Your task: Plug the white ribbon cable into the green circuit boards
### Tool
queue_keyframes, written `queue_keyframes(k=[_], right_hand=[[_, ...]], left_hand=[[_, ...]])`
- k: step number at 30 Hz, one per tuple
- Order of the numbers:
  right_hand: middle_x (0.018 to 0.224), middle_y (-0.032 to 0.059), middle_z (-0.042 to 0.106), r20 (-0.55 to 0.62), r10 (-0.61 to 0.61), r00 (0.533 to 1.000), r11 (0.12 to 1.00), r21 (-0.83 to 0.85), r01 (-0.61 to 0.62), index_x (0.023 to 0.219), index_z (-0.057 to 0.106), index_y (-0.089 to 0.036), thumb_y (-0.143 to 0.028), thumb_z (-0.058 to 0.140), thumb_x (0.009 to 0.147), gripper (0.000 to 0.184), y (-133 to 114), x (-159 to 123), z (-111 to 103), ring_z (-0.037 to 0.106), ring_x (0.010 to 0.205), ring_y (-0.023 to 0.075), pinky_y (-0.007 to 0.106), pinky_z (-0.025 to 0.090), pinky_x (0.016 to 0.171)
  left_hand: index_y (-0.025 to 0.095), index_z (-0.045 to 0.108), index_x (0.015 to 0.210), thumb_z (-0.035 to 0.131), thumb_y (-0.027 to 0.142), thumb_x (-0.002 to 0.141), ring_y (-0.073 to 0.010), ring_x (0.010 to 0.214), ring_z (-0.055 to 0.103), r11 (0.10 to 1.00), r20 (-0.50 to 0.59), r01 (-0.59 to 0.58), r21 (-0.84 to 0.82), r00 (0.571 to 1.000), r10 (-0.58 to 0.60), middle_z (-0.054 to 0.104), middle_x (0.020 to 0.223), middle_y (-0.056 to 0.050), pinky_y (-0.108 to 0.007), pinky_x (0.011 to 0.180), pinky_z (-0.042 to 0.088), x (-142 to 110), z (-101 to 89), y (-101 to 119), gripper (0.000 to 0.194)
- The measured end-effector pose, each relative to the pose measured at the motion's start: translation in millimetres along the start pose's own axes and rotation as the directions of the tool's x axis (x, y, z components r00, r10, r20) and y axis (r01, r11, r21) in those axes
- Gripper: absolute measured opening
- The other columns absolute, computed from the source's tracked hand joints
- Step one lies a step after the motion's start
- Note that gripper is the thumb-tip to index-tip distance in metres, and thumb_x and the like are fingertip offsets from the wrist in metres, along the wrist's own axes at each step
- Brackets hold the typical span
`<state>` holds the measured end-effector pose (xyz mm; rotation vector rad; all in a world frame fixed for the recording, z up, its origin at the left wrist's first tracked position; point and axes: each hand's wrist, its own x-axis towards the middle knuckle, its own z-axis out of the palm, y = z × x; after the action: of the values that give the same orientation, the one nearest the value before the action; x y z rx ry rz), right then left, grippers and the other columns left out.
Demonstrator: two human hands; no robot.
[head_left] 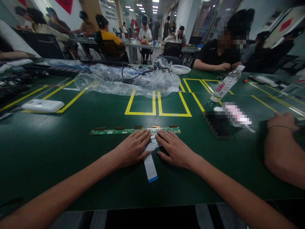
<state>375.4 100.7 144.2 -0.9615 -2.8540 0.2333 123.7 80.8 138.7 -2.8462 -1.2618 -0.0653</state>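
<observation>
A long, narrow green circuit board point(126, 131) lies crosswise on the dark green table, with several brownish-gold tabs along its far edge. From its near edge a white flat ribbon cable point(151, 168) runs toward me, folded partway, and ends in a blue tip. My left hand point(134, 148) rests palm down, fingers stretched out, with its fingertips at the board's near edge and its thumb on the cable. Mirroring it, my right hand point(175, 148) lies flat with fingers extended at the board, just right of the cable. The joint between cable and board is partly covered by my fingers.
Beyond the board are yellow tape outlines point(140, 113) and crumpled clear plastic point(105, 81) with black cables. A white device point(43, 105) sits at left. At right stand a tilted bottle point(225, 86), a blurred dark object point(216, 125) and another person's forearm point(281, 149).
</observation>
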Motion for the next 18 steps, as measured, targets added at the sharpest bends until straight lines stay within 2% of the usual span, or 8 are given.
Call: queue_keyframes(k=[11,18], right_hand=[[0.156,0.0197,0.039,-0.023,0.031,0.999,0.999,-0.041,-0.032,0.151,0.041,-0.012,-0.052,0.050,0.096,0.069,-4,3,0,0.036,0.143,0.0352,0.054,0.030,0.117],[0.155,0.0193,0.040,-0.029,0.033,0.999,0.998,-0.044,-0.034,0.152,0.041,-0.012,-0.053,0.050,0.097,0.069,-4,4,1,0.037,0.142,0.0348,0.053,0.031,0.116]], left_hand=[[0.006,0.043,0.150,0.043,0.045,0.104,-0.0338,0.143,0.040,0.999,-0.035,0.005,0.050,0.999,-0.003,0.040,0.155,-0.021,-0.049,0.116,0.037,2,8.5,0,0.061],[0.009,0.053,0.142,0.048,0.038,0.104,-0.0316,0.139,0.046,0.996,-0.118,-0.076,0.038,0.990,0.080,0.052,0.147,-0.018,-0.047,0.115,0.040,3,13.2,-6,0.048]])
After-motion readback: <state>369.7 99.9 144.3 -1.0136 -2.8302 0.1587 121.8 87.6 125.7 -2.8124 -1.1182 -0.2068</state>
